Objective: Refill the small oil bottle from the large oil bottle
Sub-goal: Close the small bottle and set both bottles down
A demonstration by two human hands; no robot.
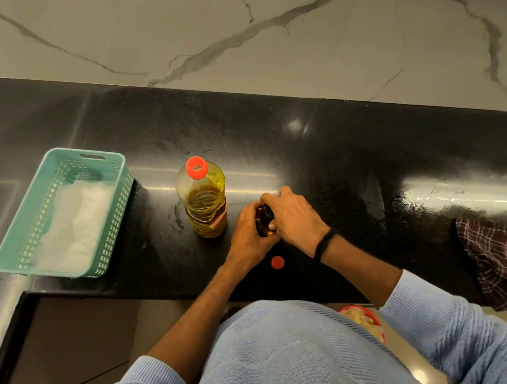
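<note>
Small oil bottle stands on the black counter, just right of the large oil bottle and near the front edge, btwn both our hands. Our left hand wraps the dark body, fingers curled round it. Our right hand sits over the top, fingers and thumb curled onto the black cap.

Progress, as we judge it: large bottle's mouth looks open, w/ its red cap lying on the counter by our wrists, so that step's done. Small one's top looks gripped for a twist, but we can't tell if it's coming off or going on. Fill level also unclear, since the glass is dark and mostly covered. If it's coming off, the pour and recapping both bottles remain.

Both bottles are upright: long axis vertical, necks pointing up. Small one maybe leans a touch away from us.
</note>
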